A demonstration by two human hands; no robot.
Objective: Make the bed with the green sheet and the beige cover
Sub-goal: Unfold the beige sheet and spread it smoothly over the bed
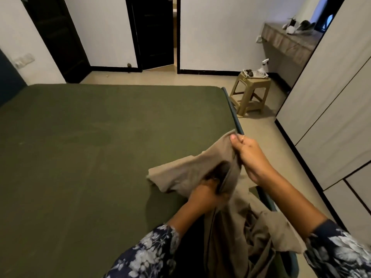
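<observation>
Bed-making: green sheet laid, beige cover in hand at the bed's right edge.

Green sheet (90,147): spread flat over the mattress, smooth, apparently done. Left hand (204,192): pushed into the bunched cloth, fingers hidden by folds; it seems to grip there, probably hunting an edge. Beige cover (192,169): still crumpled, one flap lying on the sheet, the rest hanging below the hands. Right hand (251,155): thumb and fingers pinch a raised corner, likely to shake the cloth open. Plastic stool (250,93): on the floor beyond the bed, well apart.
</observation>
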